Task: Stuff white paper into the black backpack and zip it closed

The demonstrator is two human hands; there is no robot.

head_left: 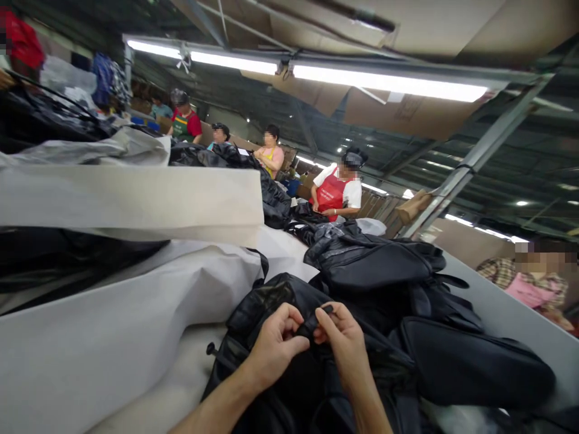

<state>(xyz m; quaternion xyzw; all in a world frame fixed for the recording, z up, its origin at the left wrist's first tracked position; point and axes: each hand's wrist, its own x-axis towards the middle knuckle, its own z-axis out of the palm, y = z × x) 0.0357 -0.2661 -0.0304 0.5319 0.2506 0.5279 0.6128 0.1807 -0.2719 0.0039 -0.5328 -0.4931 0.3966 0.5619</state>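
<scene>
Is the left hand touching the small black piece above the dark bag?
Touching. The head view shows it: the left hand pinches the small black piece, its thumb and fingertips meeting the edge with no visible gap.

lit tube lights (362,79) slant overhead while a red-aproned person (332,191) stands farther back and white sheeting (113,349) lies left.
</scene>
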